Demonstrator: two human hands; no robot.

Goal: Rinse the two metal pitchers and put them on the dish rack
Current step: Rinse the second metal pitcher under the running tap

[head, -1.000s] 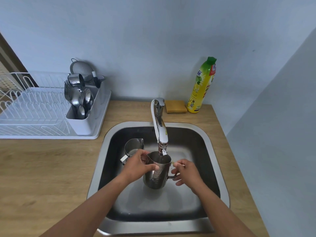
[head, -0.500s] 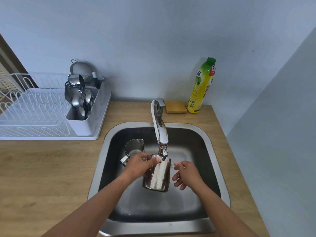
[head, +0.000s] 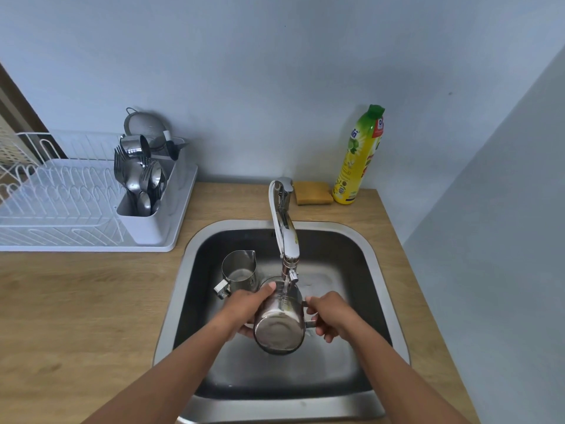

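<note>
Both hands are holding one pitcher [head: 279, 324] over the sink [head: 371, 258], tipped so its mouth is facing the tap [head: 284, 228] and taking the stream: left hand [head: 244, 310] wrapping the body, right hand [head: 331, 316] gripping the handle. It is looking shiny, wet, base toward the camera. The second pitcher [head: 238, 270] is standing upright in the sink, waiting; the rack [head: 61, 203] is sitting left on the surface [head: 76, 316].

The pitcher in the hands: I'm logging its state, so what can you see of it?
The held pitcher is shiny steel, tilted with its round base toward the camera and its mouth under the faucet. The left hand wraps its side; the right hand grips its handle. It hangs above the sink floor.
</note>
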